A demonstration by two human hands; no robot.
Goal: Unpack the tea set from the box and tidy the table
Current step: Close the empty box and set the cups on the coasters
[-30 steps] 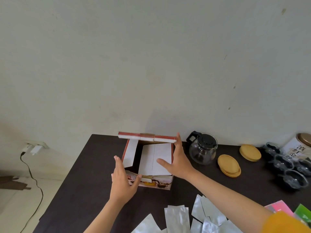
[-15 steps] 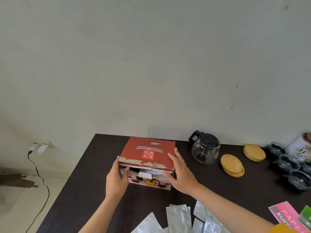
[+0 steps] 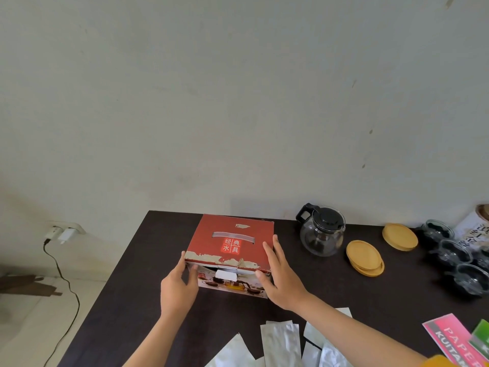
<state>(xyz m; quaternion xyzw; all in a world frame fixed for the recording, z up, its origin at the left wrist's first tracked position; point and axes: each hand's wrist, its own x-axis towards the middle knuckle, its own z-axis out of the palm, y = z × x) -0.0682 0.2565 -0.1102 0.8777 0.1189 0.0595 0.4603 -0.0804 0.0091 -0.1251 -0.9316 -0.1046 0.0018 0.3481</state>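
Observation:
A red tea-set box [image 3: 232, 241] with a worn front edge sits on the dark table [image 3: 132, 300], its lid folded down almost flat. My left hand [image 3: 177, 290] grips the box's front left corner. My right hand [image 3: 280, 276] holds the front right corner, fingers along the lid's side. A white tab [image 3: 225, 275] shows under the lid's front edge. To the right stand a glass teapot [image 3: 322, 231] with a black lid, wooden coasters [image 3: 365, 258], another wooden coaster [image 3: 399, 236], and several glass cups [image 3: 455, 254].
Silver foil sachets [image 3: 280, 343] lie at the table's near edge. Pink and green paper packets [image 3: 455, 340] sit at the lower right. A white tin [image 3: 473, 226] is at the far right. A wall socket with a charger and cable [image 3: 62, 234] is at the left.
The box lid stood upright a second ago; it has swung down over the box. Both hands moved from the flaps to the front corners.

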